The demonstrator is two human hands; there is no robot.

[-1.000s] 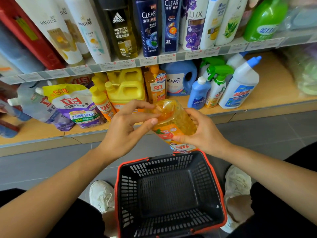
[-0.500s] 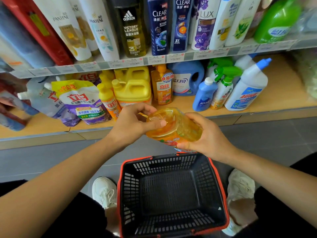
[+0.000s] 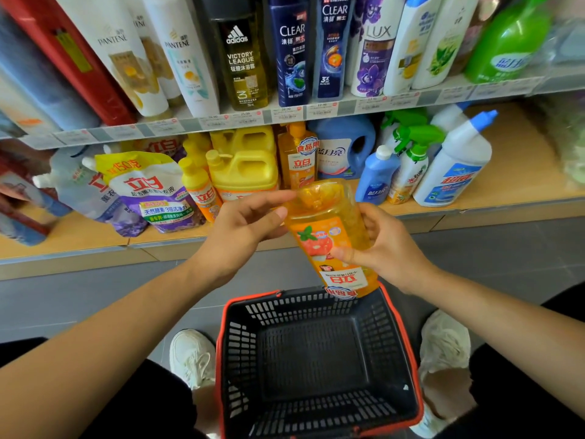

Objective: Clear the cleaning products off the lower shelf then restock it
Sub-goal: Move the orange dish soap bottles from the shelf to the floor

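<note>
**Orange bottle held upside down over basket**

Both hands are on the orange bottle (image 3: pixel 329 229). The right hand (image 3: pixel 389 248) is wrapped round its labelled body, thumb across the front. The left hand (image 3: pixel 240 229) pinches the upturned base end between forefinger and thumb, other fingers curled.

The bottle is tilted with its base up and label inverted. Its lower end sits at the far rim of the red-edged basket (image 3: pixel 253 296); cap not visible. The bottle is off the lower shelf (image 3: pixel 522 172), in the air in front of it.

Basket is on the floor between two white shoes (image 3: pixel 191 356).

On the lower shelf:
- refill pouch (image 3: pixel 148 191)
- yellow jugs (image 3: pixel 243 166)
- blue jug (image 3: pixel 345 147)
- green spray bottle (image 3: pixel 411 160)
- white bottle with blue cap (image 3: pixel 456 166)
</note>
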